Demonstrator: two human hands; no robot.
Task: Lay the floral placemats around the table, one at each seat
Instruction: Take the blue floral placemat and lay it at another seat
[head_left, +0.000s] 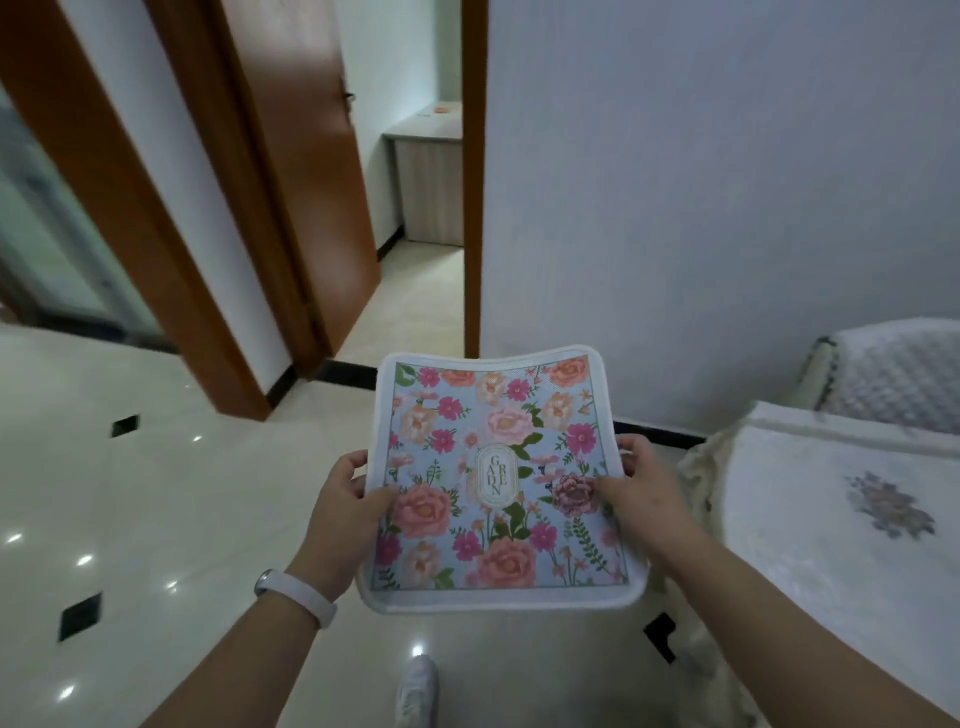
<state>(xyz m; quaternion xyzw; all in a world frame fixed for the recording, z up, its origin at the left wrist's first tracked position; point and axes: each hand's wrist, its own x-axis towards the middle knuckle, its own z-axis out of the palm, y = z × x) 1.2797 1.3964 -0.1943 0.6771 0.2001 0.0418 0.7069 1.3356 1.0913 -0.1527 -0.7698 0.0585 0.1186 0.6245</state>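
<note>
Head view only. Floral placemat (498, 478) sits at lower centre of the frame, held in the air over the glossy tiled floor (130, 493), printed face up, "GARDEN" label in the middle, far edge sagging a bit. The near edge looks thick, so it may be more than one mat; can't tell.

Left hand (348, 499) grips the mat's left edge, thumb on top and fingers curled under. Right hand (639, 493) grips the right edge, thumb pressed on the dark rose print and fingers wrapped round the rim. White wristband (296, 592) on the left wrist. White shoe (415, 686) at the bottom edge.

A surface under a white embroidered cloth (831, 519) is at the right of the frame, probably the table, just beside the mat and not touching it. A quilted cover (893, 374) above it may be a seat back. An open brown door (306, 182) is upper left, a plain wall (727, 182) upper right.

Step, by my read: carrying the mat to a seat, nothing laid in view yet. The next move calls for a turn to the right toward the cloth and lowering the mat flat at a seat edge, print up, squared to the table edge, before both hands let go.
</note>
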